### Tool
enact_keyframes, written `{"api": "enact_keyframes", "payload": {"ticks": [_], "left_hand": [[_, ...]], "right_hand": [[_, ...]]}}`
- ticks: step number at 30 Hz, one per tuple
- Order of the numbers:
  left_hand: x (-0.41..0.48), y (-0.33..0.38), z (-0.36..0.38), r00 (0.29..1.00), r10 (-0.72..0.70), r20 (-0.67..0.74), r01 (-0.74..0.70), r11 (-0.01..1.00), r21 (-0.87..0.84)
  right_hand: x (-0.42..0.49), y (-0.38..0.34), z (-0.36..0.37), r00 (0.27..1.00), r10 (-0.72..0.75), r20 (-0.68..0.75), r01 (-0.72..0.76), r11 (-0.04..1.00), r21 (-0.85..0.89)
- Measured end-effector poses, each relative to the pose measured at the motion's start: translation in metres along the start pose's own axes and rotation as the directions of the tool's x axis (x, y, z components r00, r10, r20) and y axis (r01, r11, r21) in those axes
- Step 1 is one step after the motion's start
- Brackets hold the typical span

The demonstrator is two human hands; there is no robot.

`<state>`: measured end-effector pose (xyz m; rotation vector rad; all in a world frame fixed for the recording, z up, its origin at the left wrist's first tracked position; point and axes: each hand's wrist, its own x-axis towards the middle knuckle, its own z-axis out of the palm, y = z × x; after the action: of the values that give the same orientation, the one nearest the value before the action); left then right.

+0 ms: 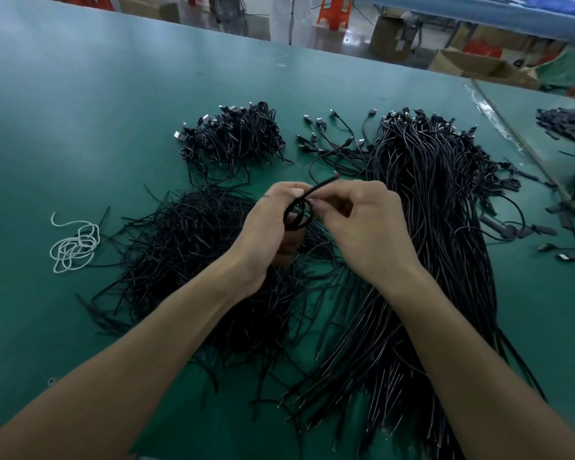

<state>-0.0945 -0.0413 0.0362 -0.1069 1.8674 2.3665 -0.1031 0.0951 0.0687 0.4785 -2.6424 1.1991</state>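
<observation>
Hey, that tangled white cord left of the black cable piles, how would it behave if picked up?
Probably floppy: the white cord lies in loose, uneven loops. Likely light, being thin. It may lift as one snagged clump, since its loops cross.

Black cable (298,215): thin and round, wound into a small loop of several turns, pinched between left hand (273,227) and right hand (362,227) above the middle of the tabletop (80,127). One straight free end slants toward the far right corner, its tip reddish.
</observation>
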Motion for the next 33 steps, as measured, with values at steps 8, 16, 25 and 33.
{"api": "enact_keyframes", "payload": {"ticks": [8,16,25,33], "left_hand": [[-0.002,-0.005,-0.004,0.993,0.114,-0.018,-0.115,0.99,-0.081],[-0.002,-0.001,0.003,0.979,0.167,-0.117,-0.171,0.985,-0.03],[0.004,-0.003,0.004,0.998,-0.06,-0.033,0.062,0.997,0.046],[0.005,-0.011,-0.006,0.863,-0.437,0.253,0.458,0.888,-0.03]], "right_hand": [[-0.005,-0.008,-0.009,0.977,-0.096,0.19,0.098,0.995,0.001],[-0.015,-0.007,0.004,0.962,-0.274,0.001,0.262,0.92,-0.29],[-0.013,-0.008,-0.008,0.725,-0.628,0.284,0.643,0.468,-0.606],[-0.011,-0.001,-0.012,0.818,-0.4,0.413,0.553,0.746,-0.371]]}}
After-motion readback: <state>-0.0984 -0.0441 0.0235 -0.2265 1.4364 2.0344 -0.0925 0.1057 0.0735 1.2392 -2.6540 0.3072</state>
